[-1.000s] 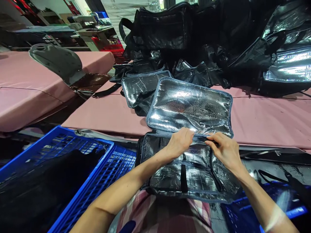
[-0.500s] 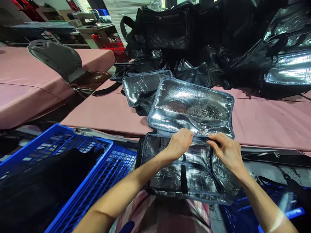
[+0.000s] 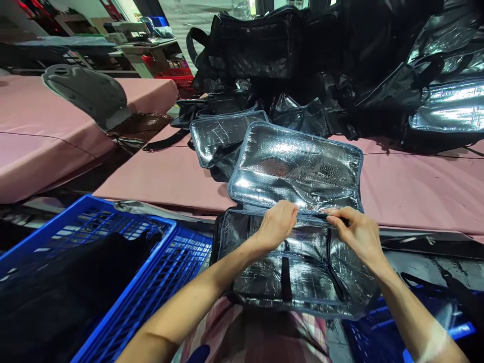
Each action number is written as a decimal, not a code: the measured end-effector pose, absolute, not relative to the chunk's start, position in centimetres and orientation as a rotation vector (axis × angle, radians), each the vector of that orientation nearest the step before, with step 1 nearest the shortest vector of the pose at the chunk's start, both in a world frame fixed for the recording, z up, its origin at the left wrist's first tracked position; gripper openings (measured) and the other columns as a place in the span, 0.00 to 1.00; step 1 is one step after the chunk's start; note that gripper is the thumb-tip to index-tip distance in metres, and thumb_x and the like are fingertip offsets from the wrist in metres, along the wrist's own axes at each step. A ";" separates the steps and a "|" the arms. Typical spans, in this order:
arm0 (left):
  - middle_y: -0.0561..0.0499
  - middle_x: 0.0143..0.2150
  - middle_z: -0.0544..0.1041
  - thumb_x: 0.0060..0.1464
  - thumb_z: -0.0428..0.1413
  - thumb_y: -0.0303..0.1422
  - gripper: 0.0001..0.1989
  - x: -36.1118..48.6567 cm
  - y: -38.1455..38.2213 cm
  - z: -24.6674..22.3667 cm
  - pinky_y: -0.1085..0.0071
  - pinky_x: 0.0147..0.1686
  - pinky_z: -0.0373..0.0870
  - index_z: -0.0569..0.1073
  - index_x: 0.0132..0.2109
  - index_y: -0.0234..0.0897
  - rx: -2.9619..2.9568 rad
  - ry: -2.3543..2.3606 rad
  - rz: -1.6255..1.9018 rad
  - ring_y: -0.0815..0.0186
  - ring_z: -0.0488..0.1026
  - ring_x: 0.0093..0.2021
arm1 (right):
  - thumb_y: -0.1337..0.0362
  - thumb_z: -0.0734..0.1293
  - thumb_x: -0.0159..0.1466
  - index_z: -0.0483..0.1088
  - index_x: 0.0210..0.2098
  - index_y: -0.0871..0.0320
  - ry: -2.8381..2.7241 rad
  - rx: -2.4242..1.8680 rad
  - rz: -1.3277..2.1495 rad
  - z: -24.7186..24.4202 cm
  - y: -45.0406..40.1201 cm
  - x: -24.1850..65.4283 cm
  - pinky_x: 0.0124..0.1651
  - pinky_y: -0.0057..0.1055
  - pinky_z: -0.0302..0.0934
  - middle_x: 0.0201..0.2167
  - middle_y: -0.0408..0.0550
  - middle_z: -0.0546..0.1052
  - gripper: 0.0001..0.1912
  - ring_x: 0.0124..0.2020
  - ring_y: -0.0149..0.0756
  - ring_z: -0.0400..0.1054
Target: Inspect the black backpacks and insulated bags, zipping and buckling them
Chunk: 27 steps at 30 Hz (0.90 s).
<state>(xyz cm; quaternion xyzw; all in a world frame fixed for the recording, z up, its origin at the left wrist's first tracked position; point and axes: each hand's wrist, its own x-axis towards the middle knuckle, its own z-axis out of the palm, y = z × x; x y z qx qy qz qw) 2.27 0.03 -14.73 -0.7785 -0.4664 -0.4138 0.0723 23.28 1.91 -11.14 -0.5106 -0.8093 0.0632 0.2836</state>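
Note:
An insulated bag (image 3: pixel 260 275) with a silver foil lining lies open in front of me, its lid (image 3: pixel 298 161) folded back onto the pink table. Along the hinge between lid and body, my left hand (image 3: pixel 278 224) is closed on the bag's edge. A short way to the right, my right hand (image 3: pixel 357 234) pinches the same dark-trimmed edge between thumb and fingers. A black strap (image 3: pixel 286 279) runs down the inner foil wall. The fingertips of the left hand are partly hidden behind its knuckles.
Black bags (image 3: pixel 260 48) are heaped at the back of the pink table (image 3: pixel 151 176); another foil-lined flap (image 3: pixel 223 133) lies behind the lid. A blue crate (image 3: pixel 124 302) holding dark fabric stands left, another blue crate (image 3: pixel 363 327) lower right. A grey chair (image 3: pixel 86 93) stands beyond.
My right hand has shifted slightly right along the edge, and my left hand slightly left, so the gap between them is a little wider. The bag stays in place.

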 end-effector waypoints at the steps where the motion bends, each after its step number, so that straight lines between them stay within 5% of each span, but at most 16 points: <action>1: 0.52 0.27 0.66 0.61 0.41 0.25 0.10 2.2 0.0 -14.7 0.73 0.27 0.59 0.64 0.34 0.33 -2.341 -1.403 -1.245 0.69 0.62 0.27 | 0.56 0.62 0.63 0.73 0.34 0.52 -2.144 -1.365 0.199 -11.1 1.9 23.3 0.31 0.28 0.55 0.36 0.40 0.77 0.11 0.33 0.34 0.70; 12: 0.51 0.27 0.66 0.62 0.40 0.27 0.12 2.6 0.2 -14.7 0.73 0.27 0.59 0.65 0.34 0.33 -2.336 -1.402 -1.240 0.68 0.62 0.27 | 0.58 0.64 0.62 0.72 0.32 0.55 -2.333 -1.239 -0.026 -11.4 1.5 20.0 0.28 0.28 0.49 0.28 0.41 0.74 0.08 0.30 0.32 0.67; 17: 0.50 0.28 0.69 0.63 0.40 0.28 0.13 1.6 -1.0 -13.5 0.74 0.28 0.61 0.67 0.34 0.32 -2.472 -1.463 -1.349 0.69 0.64 0.28 | 0.59 0.63 0.63 0.72 0.30 0.54 -2.261 -1.240 0.165 -11.3 2.1 21.0 0.31 0.28 0.52 0.28 0.40 0.74 0.09 0.29 0.31 0.67; 23: 0.55 0.24 0.71 0.63 0.44 0.35 0.19 -1.4 -3.5 -12.5 0.75 0.24 0.57 0.71 0.27 0.36 -2.819 -1.552 -0.762 0.72 0.66 0.24 | 0.57 0.62 0.63 0.72 0.36 0.53 -2.225 -1.257 0.229 -11.3 2.0 22.2 0.34 0.28 0.55 0.34 0.41 0.75 0.09 0.34 0.33 0.69; 27: 0.52 0.34 0.74 0.62 0.48 0.34 0.10 -1.3 -3.4 -13.5 0.75 0.32 0.62 0.73 0.40 0.36 -2.436 -1.632 -1.019 0.69 0.69 0.34 | 0.57 0.62 0.63 0.72 0.35 0.54 -2.303 -1.240 0.117 -11.3 1.9 21.0 0.33 0.29 0.54 0.30 0.42 0.75 0.10 0.32 0.34 0.68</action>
